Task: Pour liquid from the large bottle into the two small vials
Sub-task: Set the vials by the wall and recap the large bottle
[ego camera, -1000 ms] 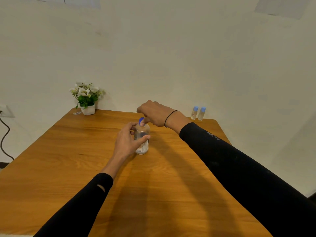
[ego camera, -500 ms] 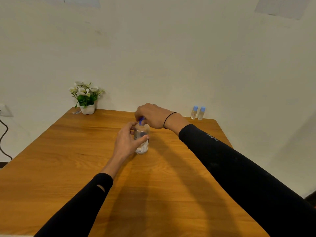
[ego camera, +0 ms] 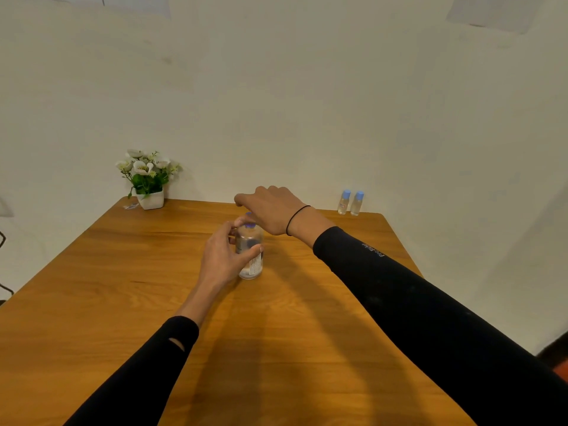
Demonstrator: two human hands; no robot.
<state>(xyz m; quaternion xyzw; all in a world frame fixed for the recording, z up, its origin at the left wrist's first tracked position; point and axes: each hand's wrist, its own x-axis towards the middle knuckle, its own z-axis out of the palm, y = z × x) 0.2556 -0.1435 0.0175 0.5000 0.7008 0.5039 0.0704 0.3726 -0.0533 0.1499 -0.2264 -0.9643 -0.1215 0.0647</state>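
Note:
A large clear bottle (ego camera: 251,260) with a white label stands upright near the middle of the wooden table (ego camera: 123,287). My left hand (ego camera: 222,256) wraps around its body from the left. My right hand (ego camera: 273,210) reaches over the top, its fingers on the blue cap (ego camera: 249,223), which is mostly hidden under the palm. Two small clear vials (ego camera: 344,202) (ego camera: 357,203) with light blue caps stand side by side at the table's far right edge, against the wall, away from both hands.
A small white pot of white flowers (ego camera: 147,179) sits at the far left corner of the table. A dark cable (ego camera: 3,241) hangs by the wall on the left. The white wall runs right behind the table.
My right hand has turned over the cap, with the fingers swinging to the left. The bottle and my left hand have stayed in place.

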